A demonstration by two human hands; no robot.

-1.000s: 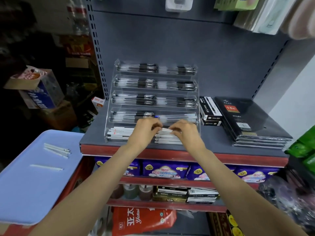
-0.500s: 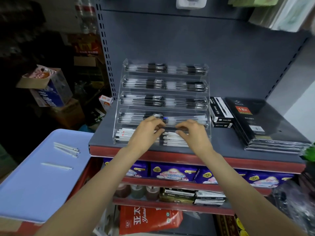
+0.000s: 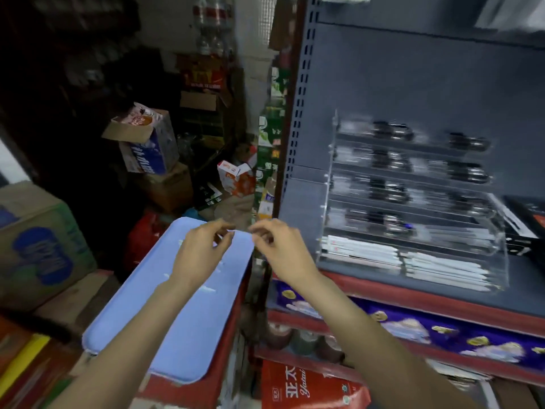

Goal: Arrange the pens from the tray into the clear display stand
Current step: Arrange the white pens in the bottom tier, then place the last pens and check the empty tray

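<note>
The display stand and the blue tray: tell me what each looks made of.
Display stand: probably clear acrylic, glossy; the pens show through its walls and its edges catch light. Blue tray: likely moulded plastic, smooth and matte, with uniform colour and a rounded raised rim.

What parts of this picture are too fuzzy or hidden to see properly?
- Pens left on the blue tray: the left hand and forearm cover most of them in the head view.
- Whether either hand holds anything: a thin pale streak between it and the right hand is too blurred to tell.
- Pens in the clear display stand: motion blur smears them.
- The black boxes: cut off by the right edge.
</note>
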